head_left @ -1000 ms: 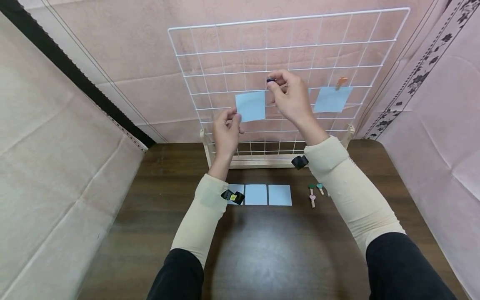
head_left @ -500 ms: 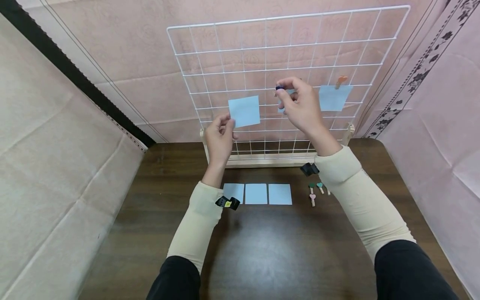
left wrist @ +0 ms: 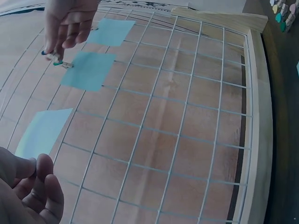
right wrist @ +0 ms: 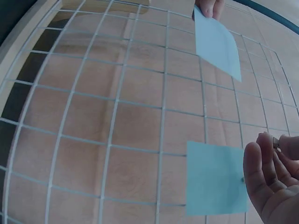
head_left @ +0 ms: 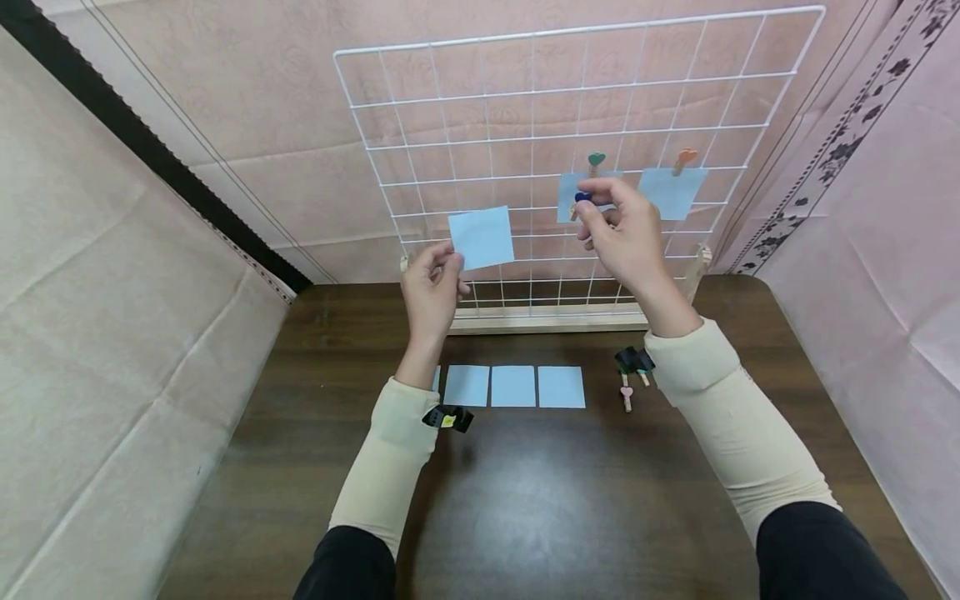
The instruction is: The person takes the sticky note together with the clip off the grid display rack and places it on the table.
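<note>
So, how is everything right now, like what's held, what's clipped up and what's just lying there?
Left hand: pinching a note
Note in that hand: held, unclipped
Right hand: pinching a clip
Dark blue clip: held; open or closed, can't tell
Green clip: fastened on a hanging note
Orange clip: fastened on another hanging note
Table notes: lying in a row
Pink clip: lying on the table
Wire grid: standing

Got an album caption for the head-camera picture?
Left hand holding a blue sheet, right hand pinching a blue clip, at a white wire grid.
</note>
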Demonstrator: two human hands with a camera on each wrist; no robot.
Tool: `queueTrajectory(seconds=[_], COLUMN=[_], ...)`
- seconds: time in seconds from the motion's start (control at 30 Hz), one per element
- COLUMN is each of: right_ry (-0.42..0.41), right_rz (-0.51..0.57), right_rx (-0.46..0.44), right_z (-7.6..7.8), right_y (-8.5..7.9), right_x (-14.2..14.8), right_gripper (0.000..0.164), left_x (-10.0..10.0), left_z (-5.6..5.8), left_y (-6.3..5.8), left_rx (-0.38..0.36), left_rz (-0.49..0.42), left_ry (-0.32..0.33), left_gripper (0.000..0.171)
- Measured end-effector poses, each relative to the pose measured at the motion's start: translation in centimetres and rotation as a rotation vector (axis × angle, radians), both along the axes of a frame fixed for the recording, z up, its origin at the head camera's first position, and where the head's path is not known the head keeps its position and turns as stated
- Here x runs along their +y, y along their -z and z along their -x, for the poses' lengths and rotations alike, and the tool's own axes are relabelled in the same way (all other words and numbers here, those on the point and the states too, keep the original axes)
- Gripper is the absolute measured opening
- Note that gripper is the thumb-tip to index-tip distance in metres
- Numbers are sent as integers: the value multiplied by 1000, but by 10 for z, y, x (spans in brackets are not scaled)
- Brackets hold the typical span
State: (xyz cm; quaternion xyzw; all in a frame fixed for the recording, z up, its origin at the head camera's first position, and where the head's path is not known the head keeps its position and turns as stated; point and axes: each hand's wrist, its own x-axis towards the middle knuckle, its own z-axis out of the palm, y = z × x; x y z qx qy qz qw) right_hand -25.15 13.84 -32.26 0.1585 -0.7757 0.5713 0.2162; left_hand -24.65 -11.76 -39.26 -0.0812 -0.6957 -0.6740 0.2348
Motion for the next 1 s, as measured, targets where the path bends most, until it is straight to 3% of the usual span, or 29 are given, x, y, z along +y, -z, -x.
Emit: queueTrajectory(seconds=[0.7,1.0], right_ry=[48,56], right_rz=[2,12], right_rx=[-58,-41], right_z=[-15,-21], right_y=[39,51], right_x=[25,33], right_gripper=[30,27], left_x=[-20,-31], left_z=[-18,-27], left_y=[32,41], left_rx=[-102,-142], left_rz=[31,66], left_ry=[3,-5], left_gripper=[23,24])
